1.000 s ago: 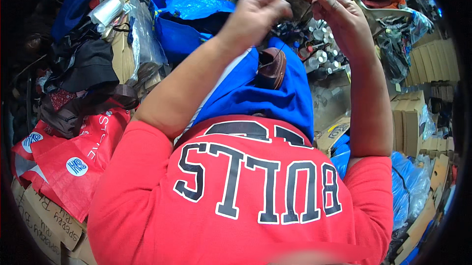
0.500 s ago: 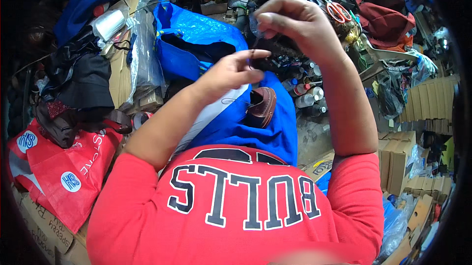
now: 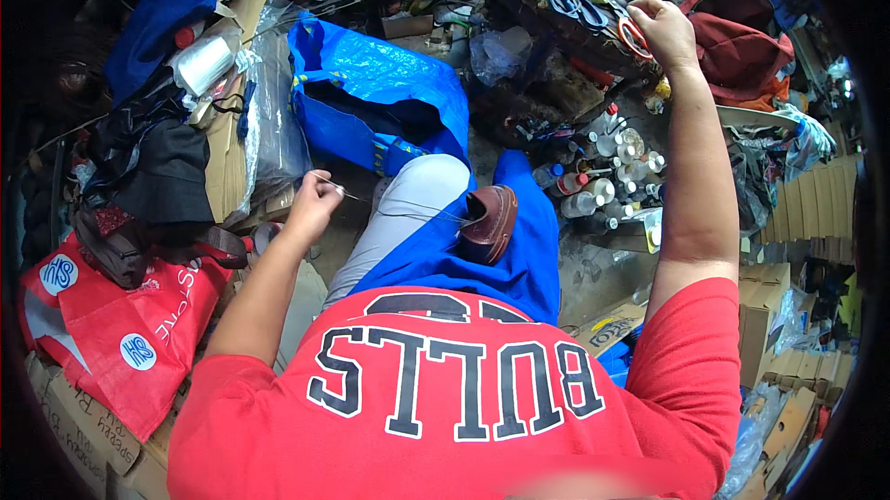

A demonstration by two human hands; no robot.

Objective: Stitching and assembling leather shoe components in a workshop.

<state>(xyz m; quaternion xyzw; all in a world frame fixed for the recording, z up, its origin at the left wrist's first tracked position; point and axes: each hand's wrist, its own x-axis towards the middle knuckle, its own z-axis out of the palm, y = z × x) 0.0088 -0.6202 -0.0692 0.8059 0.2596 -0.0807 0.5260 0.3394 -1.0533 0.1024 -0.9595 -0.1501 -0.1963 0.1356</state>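
A brown leather shoe [image 3: 489, 225] rests on the blue cloth [image 3: 528, 254] over my lap. Dark thread [image 3: 413, 215] runs from the shoe's opening leftward across my grey trouser leg. Out to the left, my left hand [image 3: 313, 206] pinches the thread, its fingers closed. My right arm is stretched far forward and to the right. There my right hand [image 3: 666, 34] has its fingertips pinched together, right beside the orange-handled scissors [image 3: 633, 37]. What those fingers hold, if anything, is too small to make out.
Blue-handled scissors [image 3: 577, 5] lie on the cluttered bench at the far right, near a dark red backpack [image 3: 732, 37]. Several bottles [image 3: 603, 189] stand right of my lap. A blue bag [image 3: 389, 83] gapes ahead; a red bag [image 3: 120, 324] sits left.
My hands, close together above the shoe before, have spread apart. The left moved down and left with the thread; the right reached right to beside the scissors. The shoe stays on my lap.
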